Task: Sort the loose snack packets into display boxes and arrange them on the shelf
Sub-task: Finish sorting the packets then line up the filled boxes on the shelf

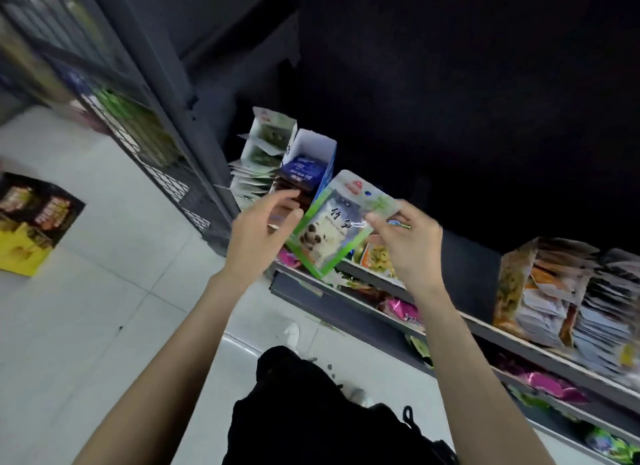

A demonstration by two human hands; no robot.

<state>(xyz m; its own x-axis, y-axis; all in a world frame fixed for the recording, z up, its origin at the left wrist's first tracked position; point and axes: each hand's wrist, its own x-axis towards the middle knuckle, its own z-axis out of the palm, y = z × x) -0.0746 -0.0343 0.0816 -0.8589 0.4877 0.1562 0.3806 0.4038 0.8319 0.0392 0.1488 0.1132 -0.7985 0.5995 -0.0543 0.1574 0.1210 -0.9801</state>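
A: Two boxes are standing at the shelf's (519,343) far end: a blue box (323,153), open-topped, holding dark packets, and a white-green box (268,132) beside it, holding pale packets.

B: Item in hand?

A: One panda packet (327,232), green-edged, tilting in the air above the shelf edge. The right hand (412,250) is pinching its upper right corner between thumb and fingers. The left hand (259,236) is hovering just beside its left edge, fingers loosely curled, holding nothing.

B: Other stock?

A: An orange box (526,291) is sitting further right on the shelf, packed with upright packets, stacked packets (606,312) touching it. Pink packets (401,308) are lying loose on the lower tier. A yellow carton (24,253) is resting on the floor (104,308).
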